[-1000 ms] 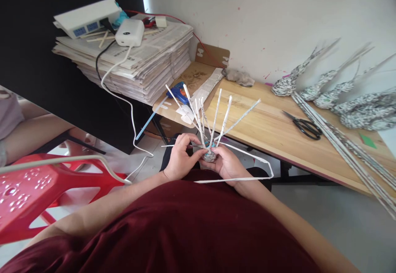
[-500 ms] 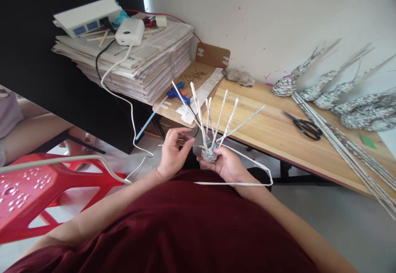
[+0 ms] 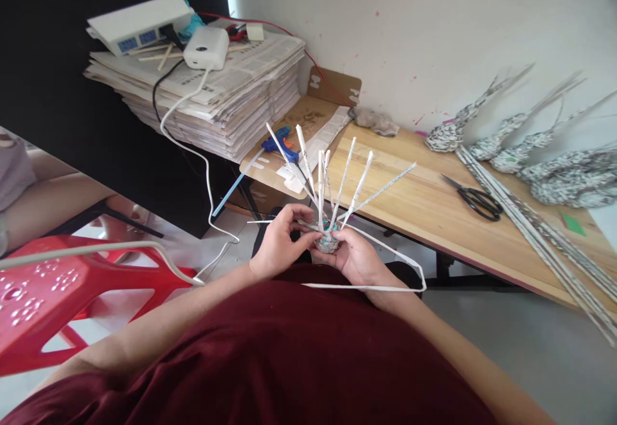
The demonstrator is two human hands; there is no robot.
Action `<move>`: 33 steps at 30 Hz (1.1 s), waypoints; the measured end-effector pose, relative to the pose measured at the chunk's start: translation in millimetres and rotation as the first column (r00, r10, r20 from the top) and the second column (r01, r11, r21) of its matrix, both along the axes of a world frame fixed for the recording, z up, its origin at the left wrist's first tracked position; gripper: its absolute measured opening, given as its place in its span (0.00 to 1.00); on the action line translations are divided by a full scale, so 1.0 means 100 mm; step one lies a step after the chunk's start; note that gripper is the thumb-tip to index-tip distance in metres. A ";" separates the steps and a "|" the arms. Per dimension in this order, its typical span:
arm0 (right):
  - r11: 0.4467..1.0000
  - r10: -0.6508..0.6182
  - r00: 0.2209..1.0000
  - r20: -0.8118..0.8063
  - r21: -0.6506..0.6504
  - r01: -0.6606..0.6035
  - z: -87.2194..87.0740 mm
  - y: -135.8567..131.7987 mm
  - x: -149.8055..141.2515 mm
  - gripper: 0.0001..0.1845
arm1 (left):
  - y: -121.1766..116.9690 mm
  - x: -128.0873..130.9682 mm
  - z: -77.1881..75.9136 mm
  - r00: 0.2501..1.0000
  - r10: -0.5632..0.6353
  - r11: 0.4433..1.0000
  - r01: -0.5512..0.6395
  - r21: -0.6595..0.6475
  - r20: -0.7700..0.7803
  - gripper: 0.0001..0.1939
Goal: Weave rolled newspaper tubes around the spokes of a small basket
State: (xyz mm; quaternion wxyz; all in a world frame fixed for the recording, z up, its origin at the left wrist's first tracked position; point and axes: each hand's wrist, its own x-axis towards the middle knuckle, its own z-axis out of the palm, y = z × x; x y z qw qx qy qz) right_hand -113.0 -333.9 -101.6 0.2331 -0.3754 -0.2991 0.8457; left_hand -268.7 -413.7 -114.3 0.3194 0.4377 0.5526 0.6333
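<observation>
Small woven base between hands, both gripping it by fingertips.

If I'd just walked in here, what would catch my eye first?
Probably the small woven paper base at centre, in the right hand with the left hand at its side, pale paper rods fanning up. Then the bright red plastic stool at lower left, and the bulbous woven paper pieces by the wall at right.

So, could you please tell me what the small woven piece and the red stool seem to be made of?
The small woven piece looks like matt rolled paper, probably newspaper, given its grey flecks. The red stool seems to be moulded plastic, with a glossy shine and patterned holes in its seat.
</observation>
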 end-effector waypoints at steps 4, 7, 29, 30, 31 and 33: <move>1.000 0.021 1.000 0.007 0.008 -0.021 -0.01 -0.01 0.01 0.12 | 0.07 0.01 0.00 0.996 -0.063 0.997 0.061 -0.036 -0.059 0.16; 1.000 -0.007 1.000 0.010 -0.008 0.007 -0.01 -0.01 0.01 0.12 | 0.07 0.00 0.00 0.981 -0.104 0.995 0.102 -0.017 -0.161 0.10; 0.998 0.023 0.999 0.027 -0.063 -0.021 0.01 -0.03 0.01 0.10 | 0.07 -0.06 0.03 0.755 -0.130 0.977 0.208 0.047 -0.642 0.03; 0.998 0.022 1.000 0.010 -0.066 -0.021 0.01 -0.02 0.02 0.11 | 0.07 -0.06 0.03 0.760 -0.130 0.977 0.207 0.047 -0.637 0.03; 0.997 0.018 1.000 -0.011 -0.070 -0.019 0.01 -0.02 0.02 0.11 | 0.07 -0.07 0.02 0.768 -0.128 0.978 0.202 0.048 -0.627 0.02; 0.997 0.009 0.998 -0.056 -0.072 -0.013 0.01 -0.01 0.04 0.14 | 0.07 -0.07 0.02 0.791 -0.110 0.981 0.183 0.061 -0.602 0.02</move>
